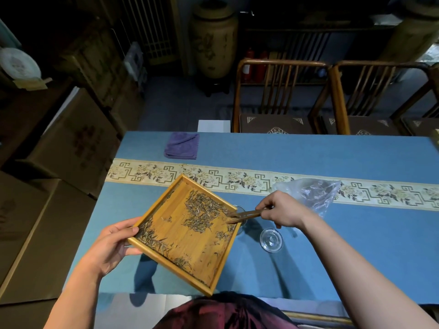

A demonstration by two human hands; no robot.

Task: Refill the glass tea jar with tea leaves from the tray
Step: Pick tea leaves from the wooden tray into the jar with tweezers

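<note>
A square wooden tray [166, 258] with scattered tea leaves [202, 210] is held tilted above the blue table. My left hand [114, 243] grips its left corner, thumb on the rim. My right hand [282, 210] pinches wooden tongs [244, 214] whose tips touch the leaves at the tray's right corner. The glass tea jar [240, 210] stands under that corner, mostly hidden by the tray. Its glass lid [271, 240] lies on the cloth to the right.
A crumpled clear plastic bag [313, 193] lies behind my right hand. A folded purple towel [182, 146] sits at the table's far left. Two wooden chairs [282, 98] stand beyond the table, and cardboard boxes [69, 148] are stacked on the left.
</note>
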